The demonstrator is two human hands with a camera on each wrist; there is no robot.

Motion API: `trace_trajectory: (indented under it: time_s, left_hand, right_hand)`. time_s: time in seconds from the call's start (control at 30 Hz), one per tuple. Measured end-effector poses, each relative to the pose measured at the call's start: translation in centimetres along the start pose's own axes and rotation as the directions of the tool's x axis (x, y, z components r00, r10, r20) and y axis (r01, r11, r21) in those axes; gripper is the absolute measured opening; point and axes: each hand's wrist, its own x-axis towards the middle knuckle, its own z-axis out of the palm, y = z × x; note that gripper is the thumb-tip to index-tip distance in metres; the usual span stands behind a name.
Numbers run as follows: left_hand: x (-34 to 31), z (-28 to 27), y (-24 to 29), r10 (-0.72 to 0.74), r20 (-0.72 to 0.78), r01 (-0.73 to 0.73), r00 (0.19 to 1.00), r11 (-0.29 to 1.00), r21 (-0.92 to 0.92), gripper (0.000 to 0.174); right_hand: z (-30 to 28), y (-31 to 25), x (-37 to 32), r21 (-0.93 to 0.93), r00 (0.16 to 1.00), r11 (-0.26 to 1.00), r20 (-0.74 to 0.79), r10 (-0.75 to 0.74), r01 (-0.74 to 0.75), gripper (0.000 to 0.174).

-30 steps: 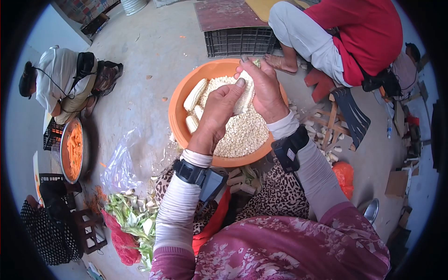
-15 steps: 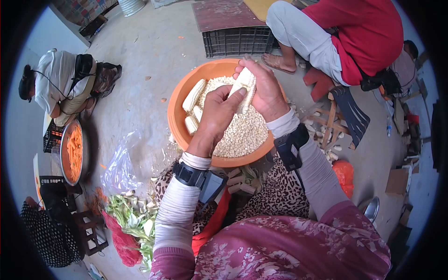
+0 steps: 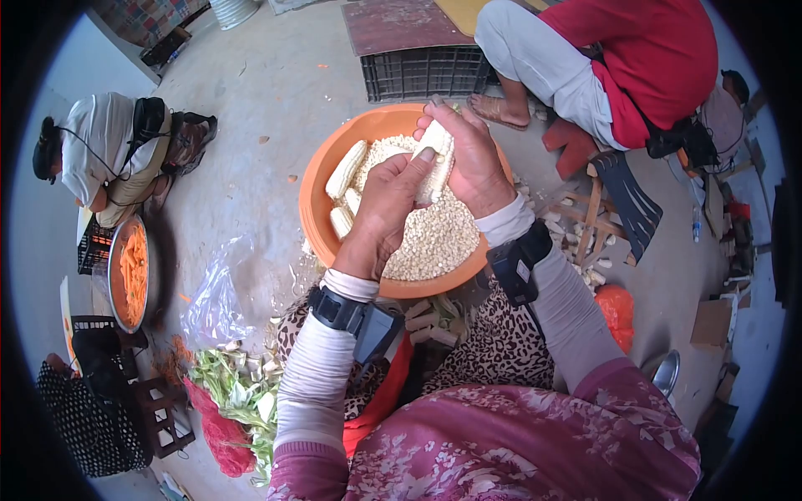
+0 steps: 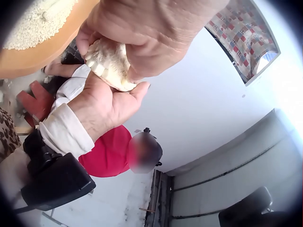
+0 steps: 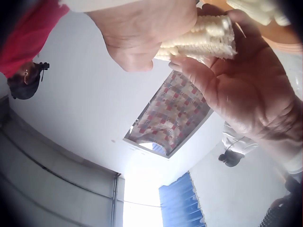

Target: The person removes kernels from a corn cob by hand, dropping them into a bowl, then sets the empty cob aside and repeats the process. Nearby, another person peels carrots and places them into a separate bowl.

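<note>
Both hands hold a pale, partly stripped corn cob [image 3: 440,171] above a wide orange basin [image 3: 316,204]. My right hand [image 3: 478,167] grips its upper end and far side; my left hand [image 3: 388,204] pinches the near side with the thumb on the kernels. In the left wrist view, my left hand [image 4: 151,28] covers part of the cob [image 4: 109,68], above my right hand [image 4: 104,101]. The right wrist view has bare rows on the cob [image 5: 213,40] between my left hand [image 5: 251,85] and right hand [image 5: 147,33]. Loose kernels [image 3: 434,242] fill the basin.
Whole cobs [image 3: 347,169] lie at the basin's left. Beyond are a black crate [image 3: 426,75] and a seated person in red [image 3: 660,67]. Husks [image 3: 242,388] and a clear plastic bag [image 3: 215,292] are at left, near a bowl of orange shreds [image 3: 132,271]. Wooden stool at right [image 3: 591,217].
Half a second ago the cob showed more in the right palm; the right fingers now close further over its top. The left thumb has slid slightly up along the cob.
</note>
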Motion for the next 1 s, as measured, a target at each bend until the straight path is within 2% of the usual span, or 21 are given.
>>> trace_trajectory:
  time_s: [0.17, 0.3, 0.37, 0.47, 0.57, 0.87, 1.0]
  left_hand:
    - [-0.1, -0.1, -0.2, 0.061, 0.022, -0.062, 0.998, 0.998, 0.032, 0.022]
    - [-0.5, 0.1, 0.3, 0.049, 0.021, -0.05, 0.999, 0.997, 0.06, 0.023]
    - [-0.7, 0.4, 0.6, -0.01, 0.003, 0.01, 1.0, 0.999, -0.052, 0.026]
    - [-1.0, 0.8, 1.2, -0.034, -0.034, 0.03, 0.999, 0.993, -0.114, 0.03]
    - [-0.3, 0.4, 0.3, -0.048, -0.023, 0.046, 0.999, 0.997, -0.067, 0.03]
    - [-0.4, 0.1, -0.2, 0.041, 0.031, -0.04, 0.999, 0.998, -0.05, 0.027]
    - [-0.7, 0.3, 0.4, 0.015, 0.042, -0.011, 0.999, 0.996, -0.084, 0.027]
  right_hand:
    - [-0.1, -0.1, 0.1, 0.084, 0.995, 0.993, -0.036, 0.088, -0.085, 0.017]
    - [0.1, -0.4, 0.1, 0.078, 0.994, 0.993, -0.05, 0.092, -0.088, 0.017]
    - [0.1, -0.5, 0.0, 0.072, 0.997, 0.995, -0.02, 0.076, -0.074, 0.017]
    - [0.2, -0.3, 0.0, 0.036, 0.999, 0.999, 0.003, 0.038, -0.038, 0.017]
    - [0.1, -0.2, -0.2, 0.044, 0.999, 0.998, -0.006, 0.05, -0.05, 0.018]
    - [-0.6, -0.3, 0.3, 0.109, 0.993, 0.988, -0.009, 0.114, -0.112, 0.018]
    - [-0.3, -0.4, 0.1, 0.097, 0.995, 0.991, -0.007, 0.095, -0.094, 0.019]
